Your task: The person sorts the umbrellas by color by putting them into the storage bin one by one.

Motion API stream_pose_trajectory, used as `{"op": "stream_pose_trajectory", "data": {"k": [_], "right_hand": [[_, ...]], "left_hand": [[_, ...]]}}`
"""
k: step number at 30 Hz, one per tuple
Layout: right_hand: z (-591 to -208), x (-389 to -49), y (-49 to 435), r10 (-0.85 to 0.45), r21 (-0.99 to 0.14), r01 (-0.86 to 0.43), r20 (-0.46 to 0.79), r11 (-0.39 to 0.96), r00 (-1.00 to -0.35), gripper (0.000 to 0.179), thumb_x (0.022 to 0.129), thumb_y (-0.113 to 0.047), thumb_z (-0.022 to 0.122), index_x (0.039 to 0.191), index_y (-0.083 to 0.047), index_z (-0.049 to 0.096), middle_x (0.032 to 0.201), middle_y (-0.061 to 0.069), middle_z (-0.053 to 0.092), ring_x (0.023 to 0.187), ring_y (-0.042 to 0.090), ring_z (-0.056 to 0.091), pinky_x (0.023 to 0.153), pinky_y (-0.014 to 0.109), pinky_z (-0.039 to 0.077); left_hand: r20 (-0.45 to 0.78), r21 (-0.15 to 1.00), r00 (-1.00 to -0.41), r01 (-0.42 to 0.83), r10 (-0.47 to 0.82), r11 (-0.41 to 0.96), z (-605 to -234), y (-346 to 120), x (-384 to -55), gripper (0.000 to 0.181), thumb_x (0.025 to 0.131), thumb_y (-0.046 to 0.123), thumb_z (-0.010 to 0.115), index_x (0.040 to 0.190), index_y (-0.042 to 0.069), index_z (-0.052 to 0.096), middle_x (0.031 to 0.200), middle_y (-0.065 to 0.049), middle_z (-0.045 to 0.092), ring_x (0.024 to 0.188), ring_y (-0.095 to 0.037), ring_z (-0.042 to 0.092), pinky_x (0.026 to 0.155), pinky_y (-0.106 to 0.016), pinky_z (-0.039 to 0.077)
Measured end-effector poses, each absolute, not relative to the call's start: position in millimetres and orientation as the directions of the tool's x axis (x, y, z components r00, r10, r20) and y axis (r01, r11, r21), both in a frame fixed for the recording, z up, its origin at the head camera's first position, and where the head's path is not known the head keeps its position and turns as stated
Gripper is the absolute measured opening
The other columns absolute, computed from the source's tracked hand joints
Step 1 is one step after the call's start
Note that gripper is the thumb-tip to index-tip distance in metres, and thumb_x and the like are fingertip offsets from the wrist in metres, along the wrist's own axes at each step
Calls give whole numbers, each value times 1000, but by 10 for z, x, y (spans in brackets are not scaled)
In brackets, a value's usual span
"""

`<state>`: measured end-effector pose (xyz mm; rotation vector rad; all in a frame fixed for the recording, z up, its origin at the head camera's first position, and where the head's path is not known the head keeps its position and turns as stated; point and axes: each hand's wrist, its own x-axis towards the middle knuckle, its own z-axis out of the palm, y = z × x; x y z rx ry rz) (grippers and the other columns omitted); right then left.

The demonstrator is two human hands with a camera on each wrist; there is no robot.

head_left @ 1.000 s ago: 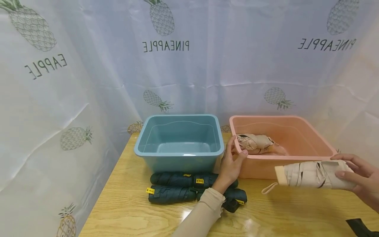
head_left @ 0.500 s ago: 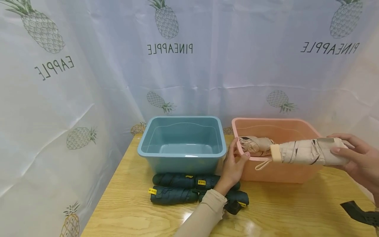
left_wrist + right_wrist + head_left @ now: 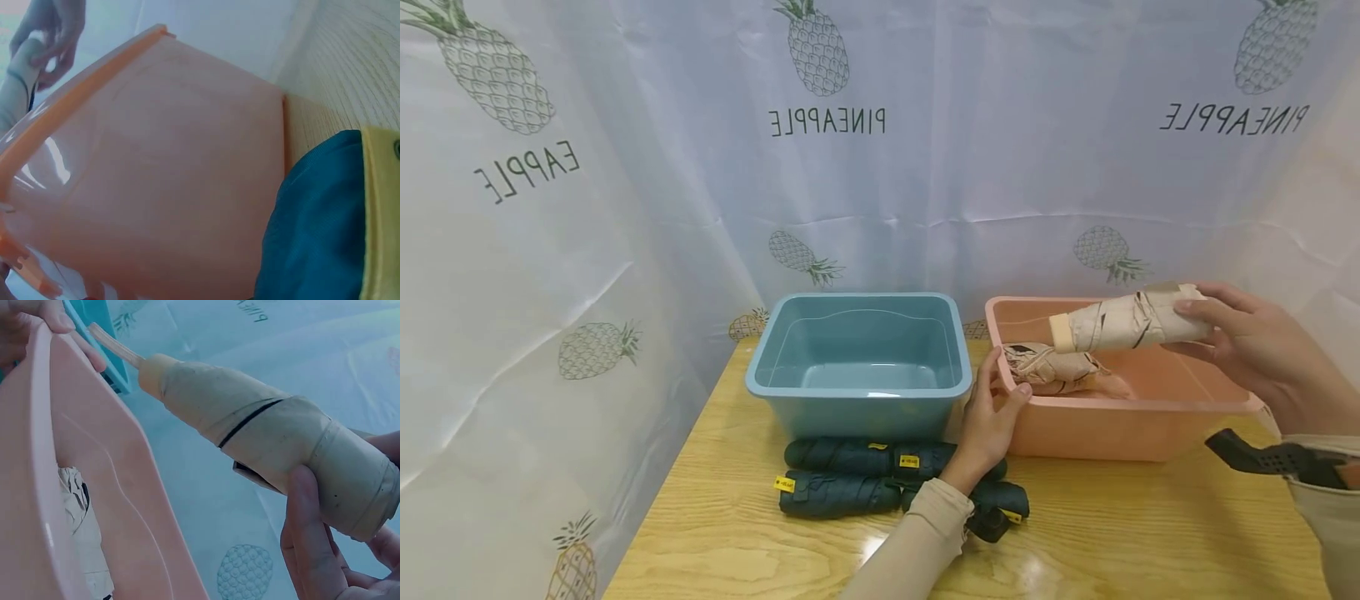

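Note:
My right hand grips a folded cream umbrella by one end, above the pink bin. Its pale handle points left, and the right wrist view shows a wrist loop on that handle. Inside the bin, at its left side, lies another cream umbrella. My left hand holds the bin's front left corner, thumb over the rim and fingers along the side. Below that wrist, several folded dark navy umbrellas with yellow tags lie in two rows on the table.
A blue bin stands left of the pink one, behind the navy umbrellas. All of this is on a wooden table. A pineapple-print curtain hangs behind and along the left. A black strap piece sits at my right wrist.
My right hand has lifted the cream umbrella from in front of the pink bin, up and back, to over its opening. The left hand keeps its hold on the bin's corner.

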<state>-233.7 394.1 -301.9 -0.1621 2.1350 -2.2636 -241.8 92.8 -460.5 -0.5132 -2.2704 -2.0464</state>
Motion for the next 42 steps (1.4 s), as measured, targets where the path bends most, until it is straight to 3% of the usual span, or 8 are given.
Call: {"op": "stream_pose_trajectory", "data": {"k": [2, 4, 8, 12, 20, 29, 36, 42], "right_hand": [[-2977, -2414, 3898, -95, -993, -21, 32, -119, -995, 34, 105, -4, 50, 132, -22, 58, 120, -8, 58, 98, 11, 70, 79, 32, 62], [-2940, -2487, 3850, -99, -992, 16, -4, -125, -995, 37, 104, -5, 52, 138, -20, 54, 117, -8, 60, 96, 13, 72, 80, 33, 62], [-2885, -2637, 3730, -64, -996, 90, -88, -16, -994, 76, 103, -14, 59, 164, -18, 15, 122, -10, 51, 92, 8, 72, 82, 30, 62], [-2874, -2793, 3641, -57, -992, 123, -124, 21, -991, 94, 102, -17, 62, 164, -8, -8, 121, -7, 47, 89, 7, 72, 80, 29, 62], [-2948, -3018, 3494, -29, -972, 146, -153, 182, -988, 96, 100, -26, 66, 164, -2, -1, 99, -17, 58, 83, 3, 71, 77, 28, 62], [-3119, -3198, 3281, -33, -895, 146, -176, 421, -984, 88, 103, -40, 58, 165, -2, 7, 125, 0, 51, 86, -4, 67, 83, 24, 59], [-3245, -3329, 3159, -72, -923, 186, -222, 337, -972, 82, 105, -27, 57, 163, 4, 8, 139, 18, 42, 86, 2, 67, 87, 28, 60], [-3323, -3403, 3121, -64, -921, 201, -235, 334, -970, 75, 105, -26, 56, 160, 8, 17, 133, 18, 44, 87, 7, 66, 91, 32, 60]], "left_hand": [[247, 960, -945, 269, 215, 77, -4601, 924, -2418, 69, 98, 55, 54, 159, 47, 22, 152, 3, 46, 128, -14, 52, 102, -37, 49], [243, 961, -945, 266, 219, 78, -4598, 920, -2416, 68, 98, 55, 53, 158, 49, 21, 153, 4, 45, 128, -13, 52, 102, -37, 49], [239, 962, -945, 262, 224, 78, -4594, 914, -2415, 68, 98, 56, 53, 158, 52, 21, 153, 6, 44, 128, -12, 51, 102, -38, 49], [247, 960, -943, 270, 221, 76, -4592, 906, -2419, 68, 98, 55, 54, 158, 50, 21, 153, 4, 44, 127, -14, 52, 100, -38, 50], [231, 963, -946, 255, 228, 82, -4589, 906, -2419, 68, 99, 55, 53, 158, 51, 21, 154, 6, 43, 128, -14, 51, 100, -38, 50], [236, 963, -946, 258, 221, 78, -4583, 890, -2432, 70, 98, 55, 55, 159, 49, 21, 152, 6, 45, 125, -12, 51, 96, -35, 51], [239, 961, -944, 263, 226, 84, -4600, 889, -2444, 68, 99, 55, 53, 157, 52, 20, 153, 5, 44, 126, -13, 51, 98, -36, 51], [253, 958, -941, 276, 223, 82, -4615, 886, -2455, 68, 99, 54, 54, 158, 51, 21, 152, 3, 45, 127, -15, 52, 99, -37, 51]]}}
